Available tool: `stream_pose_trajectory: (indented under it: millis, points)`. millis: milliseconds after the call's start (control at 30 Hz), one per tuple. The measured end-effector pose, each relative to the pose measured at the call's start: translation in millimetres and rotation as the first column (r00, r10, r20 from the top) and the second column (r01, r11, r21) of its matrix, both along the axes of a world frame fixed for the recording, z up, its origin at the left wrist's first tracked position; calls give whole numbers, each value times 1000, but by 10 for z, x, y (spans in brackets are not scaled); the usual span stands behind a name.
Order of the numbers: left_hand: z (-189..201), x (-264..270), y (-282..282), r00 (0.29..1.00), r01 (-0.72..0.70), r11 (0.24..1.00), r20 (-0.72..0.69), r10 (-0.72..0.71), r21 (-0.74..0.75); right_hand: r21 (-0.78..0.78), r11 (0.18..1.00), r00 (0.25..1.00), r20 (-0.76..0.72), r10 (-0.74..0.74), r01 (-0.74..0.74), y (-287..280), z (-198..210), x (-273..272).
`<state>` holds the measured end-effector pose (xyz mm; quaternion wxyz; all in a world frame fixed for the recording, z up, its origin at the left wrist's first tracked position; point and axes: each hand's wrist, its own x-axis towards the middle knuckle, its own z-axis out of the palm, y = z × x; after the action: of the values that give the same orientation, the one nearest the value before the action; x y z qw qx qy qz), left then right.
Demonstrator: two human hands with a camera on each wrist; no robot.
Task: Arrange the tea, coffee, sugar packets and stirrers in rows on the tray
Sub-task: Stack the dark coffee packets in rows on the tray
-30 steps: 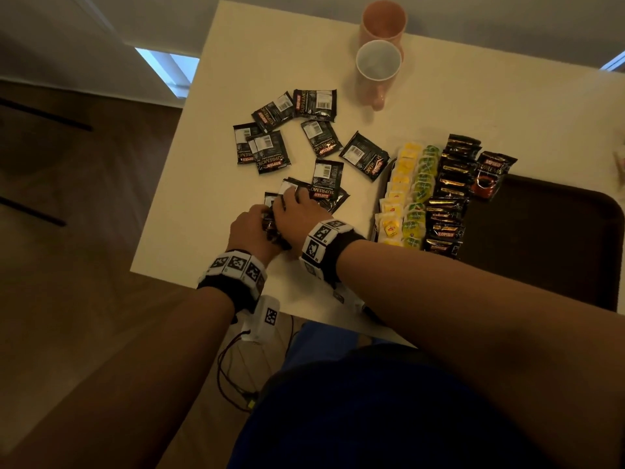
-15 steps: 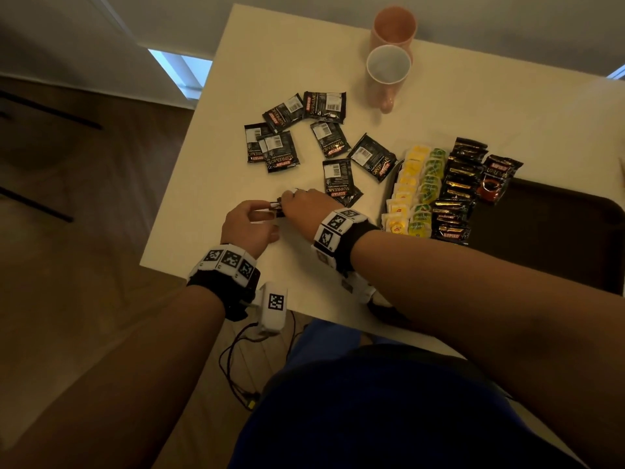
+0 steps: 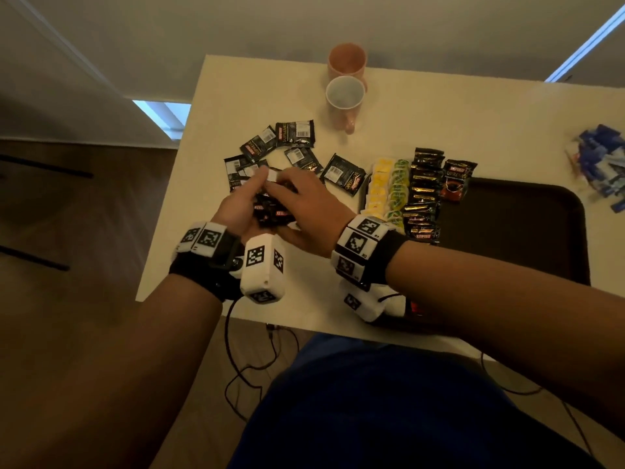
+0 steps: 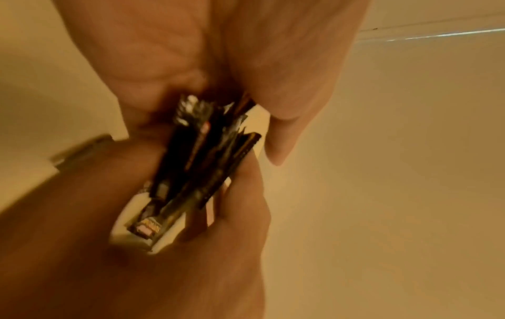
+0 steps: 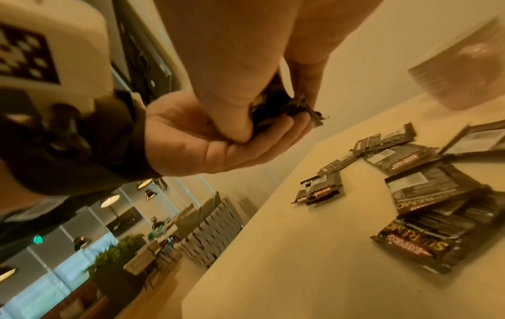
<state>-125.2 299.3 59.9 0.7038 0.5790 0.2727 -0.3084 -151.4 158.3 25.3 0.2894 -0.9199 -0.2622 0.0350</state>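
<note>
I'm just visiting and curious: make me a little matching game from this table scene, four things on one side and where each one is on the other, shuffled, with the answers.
Things:
1. stack of black coffee packets
2. yellow tea packets
3. pink mugs
4. blue packets

Places:
A. far part of the table, off the tray
B. a row at the left end of the tray
C. held between the left hand and right hand
D. loose heap at the table's right edge

Pairs: 1-C, 2-B, 3-A, 4-D
</note>
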Motion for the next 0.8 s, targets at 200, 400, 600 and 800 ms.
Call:
stream_pose_trajectory:
  millis: [200, 400, 600, 800]
  points:
    - [95, -68, -364, 995, 88, 983, -22, -92, -160, 245, 967, 996, -67, -59, 74, -558, 284, -138]
    - [165, -160, -850, 991, 102, 948, -52, -123, -301, 168, 964, 978, -68, -196, 205, -1071, 437, -301]
    - [160, -249, -1277, 971, 206, 937, -58, -231, -281, 58, 961, 962, 23, -273, 271, -1528, 455, -537]
    - [87, -356, -1627, 961, 253, 936, -47, -272, -245, 0, 953, 946, 117, -301, 303, -1993, 314, -658]
